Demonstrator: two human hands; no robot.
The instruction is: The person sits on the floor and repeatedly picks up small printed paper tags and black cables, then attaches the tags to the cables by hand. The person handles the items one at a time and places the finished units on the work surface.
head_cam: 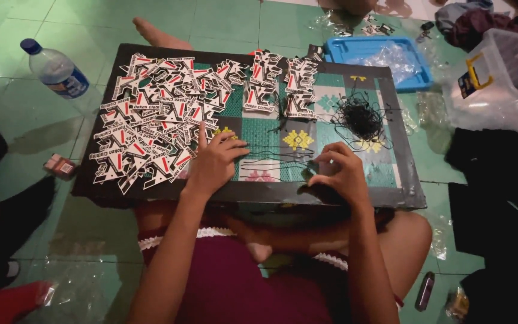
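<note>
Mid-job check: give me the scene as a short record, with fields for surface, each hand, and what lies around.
surface: dark board on the person's lap
left hand: flat on the board, touching the heap of black, white and red tags
right hand: fingers curled by laid-out black strings; grip unclear
string tangle: far right of board
blue tray: beyond board
water bottle: floor, far left

Glossy printed card tags (151, 129) heaped under my left hand (214, 161), thin black strings (361, 117) tangled beside them. Woven matt mat (271, 135), shiny green floor tiles (223, 24). Clear crinkly plastic bag (499, 90), smooth blue plastic tray (343, 51).
</note>
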